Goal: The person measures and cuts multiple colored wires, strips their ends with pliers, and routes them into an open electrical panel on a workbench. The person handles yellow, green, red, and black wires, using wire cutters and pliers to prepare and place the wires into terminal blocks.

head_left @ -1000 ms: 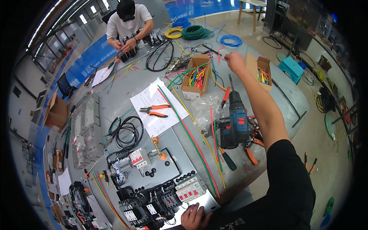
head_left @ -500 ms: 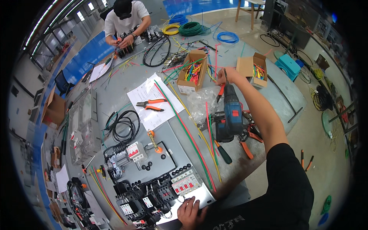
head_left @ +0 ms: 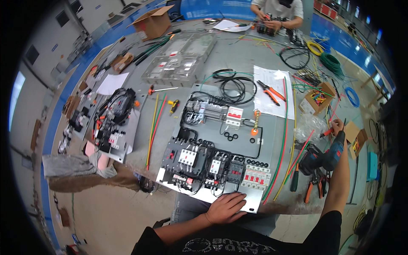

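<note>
My left hand [head_left: 227, 208] lies flat, fingers stretched out, on the near edge of a metal mounting panel [head_left: 208, 140]. Just beyond its fingers is a row of white circuit breakers with red switches [head_left: 256, 177]; black contactors [head_left: 187, 158] and dark wiring stand left of them. Out at the right, my right hand [head_left: 337, 126] has its fingers closed at a small red-handled tool [head_left: 327, 132], whose kind I cannot make out. Next to that hand are a clear plastic bag [head_left: 309, 126] and a blue and black cordless drill [head_left: 331, 156], which partly hides my wrist.
Orange-handled pliers [head_left: 272, 92] rest on paper. Red, green and yellow wires [head_left: 282, 144] run beside the panel. Cardboard boxes [head_left: 315, 102] stand at the right, a clear plastic case [head_left: 178, 61] at the far left. Another person [head_left: 280, 17] works across the table; a second wired panel [head_left: 117, 123] lies left.
The view has swung to the left, so the panel and tools appear farther right. My left hand remains on the panel edge, and my right hand is still by the red-handled tool.
</note>
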Action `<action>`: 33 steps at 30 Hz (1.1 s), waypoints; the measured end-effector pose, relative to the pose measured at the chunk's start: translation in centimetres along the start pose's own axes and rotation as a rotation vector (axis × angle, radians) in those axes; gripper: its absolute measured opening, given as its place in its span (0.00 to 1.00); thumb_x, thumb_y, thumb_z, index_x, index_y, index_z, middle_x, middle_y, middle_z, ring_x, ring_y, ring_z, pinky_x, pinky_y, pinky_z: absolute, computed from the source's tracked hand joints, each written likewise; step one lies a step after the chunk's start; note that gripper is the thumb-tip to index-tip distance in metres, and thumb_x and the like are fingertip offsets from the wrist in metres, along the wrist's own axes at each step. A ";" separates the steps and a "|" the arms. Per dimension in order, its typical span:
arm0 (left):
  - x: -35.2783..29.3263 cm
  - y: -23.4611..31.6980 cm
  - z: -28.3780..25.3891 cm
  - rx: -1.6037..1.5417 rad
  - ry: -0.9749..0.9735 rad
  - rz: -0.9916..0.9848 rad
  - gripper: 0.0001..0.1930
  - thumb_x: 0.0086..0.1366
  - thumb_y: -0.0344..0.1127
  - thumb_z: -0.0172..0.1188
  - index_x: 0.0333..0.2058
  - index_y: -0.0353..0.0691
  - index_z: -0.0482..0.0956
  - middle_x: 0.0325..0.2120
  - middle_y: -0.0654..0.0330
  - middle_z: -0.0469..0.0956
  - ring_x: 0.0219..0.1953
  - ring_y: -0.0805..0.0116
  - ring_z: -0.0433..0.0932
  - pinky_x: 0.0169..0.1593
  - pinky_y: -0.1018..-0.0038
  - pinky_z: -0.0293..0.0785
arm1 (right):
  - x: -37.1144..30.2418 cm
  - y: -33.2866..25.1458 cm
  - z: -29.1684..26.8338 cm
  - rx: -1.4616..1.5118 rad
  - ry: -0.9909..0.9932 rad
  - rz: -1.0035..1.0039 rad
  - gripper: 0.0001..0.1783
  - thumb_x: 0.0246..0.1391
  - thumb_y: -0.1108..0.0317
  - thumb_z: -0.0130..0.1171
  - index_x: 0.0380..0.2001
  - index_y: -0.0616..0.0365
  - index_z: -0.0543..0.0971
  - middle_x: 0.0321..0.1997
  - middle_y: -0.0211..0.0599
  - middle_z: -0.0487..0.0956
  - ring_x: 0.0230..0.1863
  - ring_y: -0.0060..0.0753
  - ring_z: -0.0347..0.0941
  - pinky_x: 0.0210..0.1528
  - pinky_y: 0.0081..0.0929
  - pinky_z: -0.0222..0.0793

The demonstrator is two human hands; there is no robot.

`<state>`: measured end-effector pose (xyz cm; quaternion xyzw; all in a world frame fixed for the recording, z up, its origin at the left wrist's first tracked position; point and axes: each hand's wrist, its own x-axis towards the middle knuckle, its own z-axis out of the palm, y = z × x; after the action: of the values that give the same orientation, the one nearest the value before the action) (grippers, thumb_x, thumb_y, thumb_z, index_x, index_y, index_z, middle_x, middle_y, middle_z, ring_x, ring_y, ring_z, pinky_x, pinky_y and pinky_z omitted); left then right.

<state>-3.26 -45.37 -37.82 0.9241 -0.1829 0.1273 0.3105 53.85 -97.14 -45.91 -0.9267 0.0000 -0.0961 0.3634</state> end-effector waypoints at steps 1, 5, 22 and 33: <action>-0.4 0.4 0.0 0.033 0.000 -0.050 0.23 0.63 0.47 0.71 0.51 0.40 0.81 0.57 0.57 0.79 0.59 0.59 0.77 0.57 0.65 0.73 | -0.7 -2.2 2.4 0.094 -0.070 0.193 0.19 0.53 0.57 0.71 0.43 0.60 0.85 0.33 0.43 0.85 0.35 0.40 0.83 0.38 0.39 0.77; 0.3 -0.2 0.5 0.019 0.029 0.045 0.23 0.61 0.48 0.73 0.49 0.41 0.83 0.56 0.59 0.80 0.58 0.61 0.78 0.55 0.67 0.74 | -2.9 -0.8 -4.7 -0.022 -0.181 -0.104 0.23 0.55 0.53 0.70 0.44 0.62 0.84 0.35 0.42 0.86 0.36 0.41 0.84 0.38 0.40 0.77; -0.8 -0.6 2.4 0.092 0.069 0.158 0.23 0.59 0.43 0.73 0.48 0.36 0.81 0.55 0.48 0.79 0.57 0.41 0.75 0.59 0.51 0.72 | -51.1 -16.8 -11.7 0.118 0.278 0.113 0.14 0.61 0.60 0.67 0.36 0.62 0.85 0.32 0.42 0.83 0.33 0.38 0.79 0.38 0.36 0.74; -0.8 -1.2 0.5 0.144 -0.165 0.328 0.26 0.65 0.36 0.66 0.59 0.33 0.74 0.63 0.44 0.72 0.64 0.37 0.69 0.63 0.45 0.66 | -78.0 -20.4 -5.8 0.095 -0.133 0.466 0.28 0.58 0.40 0.65 0.47 0.53 0.86 0.48 0.48 0.83 0.50 0.54 0.80 0.53 0.43 0.77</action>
<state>-3.40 -44.59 -39.13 0.9090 -0.3465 0.1128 0.2026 -25.19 -80.58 -41.92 -0.8877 0.1853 0.0516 0.4182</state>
